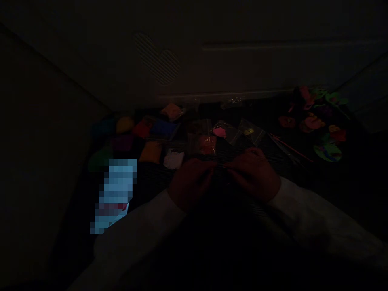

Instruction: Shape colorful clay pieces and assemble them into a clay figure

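Note:
The scene is very dark. My left hand (191,182) is closed in a pinch in the middle of the view, its fingertips pointing right. Facing it, my right hand (253,173) is also pinched, with a small gap between the two sets of fingertips. Whatever they hold is too small and dark to make out. Beyond my left hand lie a bag of white material (173,159) and a clear bag with orange-red contents (207,144). A bag with a pink piece (219,131) and one with a yellow piece (249,131) lie past my right hand.
Several coloured packets, such as an orange one (150,152) and a blue one (163,128), lie at the left. A lit, blurred-out screen (118,186) is beside my left forearm. Thin sticks (289,147) and colourful cut-out shapes (327,151) lie right. A panel with a heart-shaped grille (160,60) stands behind.

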Available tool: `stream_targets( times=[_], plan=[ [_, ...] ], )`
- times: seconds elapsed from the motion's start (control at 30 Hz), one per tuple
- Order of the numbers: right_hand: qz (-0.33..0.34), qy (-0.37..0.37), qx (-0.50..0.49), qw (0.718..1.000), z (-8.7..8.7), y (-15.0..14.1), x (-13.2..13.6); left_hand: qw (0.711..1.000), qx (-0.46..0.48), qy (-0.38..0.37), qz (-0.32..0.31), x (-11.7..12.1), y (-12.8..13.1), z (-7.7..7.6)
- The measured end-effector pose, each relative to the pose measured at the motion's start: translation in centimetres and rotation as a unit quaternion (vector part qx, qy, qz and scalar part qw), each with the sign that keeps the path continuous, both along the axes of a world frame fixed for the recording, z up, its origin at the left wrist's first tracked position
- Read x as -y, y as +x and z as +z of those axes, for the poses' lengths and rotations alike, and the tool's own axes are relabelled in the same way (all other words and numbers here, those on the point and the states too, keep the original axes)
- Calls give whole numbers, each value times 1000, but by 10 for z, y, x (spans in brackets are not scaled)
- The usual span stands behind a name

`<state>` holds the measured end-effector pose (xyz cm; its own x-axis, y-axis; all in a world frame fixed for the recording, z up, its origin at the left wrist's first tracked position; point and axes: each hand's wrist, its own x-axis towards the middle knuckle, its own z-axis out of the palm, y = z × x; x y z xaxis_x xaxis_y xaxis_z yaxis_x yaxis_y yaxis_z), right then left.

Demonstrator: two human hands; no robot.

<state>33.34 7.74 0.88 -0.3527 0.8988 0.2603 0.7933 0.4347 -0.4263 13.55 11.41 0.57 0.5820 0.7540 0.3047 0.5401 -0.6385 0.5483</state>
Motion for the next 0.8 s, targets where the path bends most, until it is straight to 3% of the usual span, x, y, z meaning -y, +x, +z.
stream_targets(
  times=[0.33, 0.57, 0.8],
  plan=[
    [-8, 15, -14, 1000, -1, 1, 0, 994, -60, 55, -72, -8, -2, -6],
    [-8, 8, -7, 1000, -2, 2, -1, 993, -66, 90, -41, -10, -3, -13],
    [-10, 10, -9, 1000, 0, 2, 0, 994, -79, 62, -35, -11, -7, -12]
  ],
)
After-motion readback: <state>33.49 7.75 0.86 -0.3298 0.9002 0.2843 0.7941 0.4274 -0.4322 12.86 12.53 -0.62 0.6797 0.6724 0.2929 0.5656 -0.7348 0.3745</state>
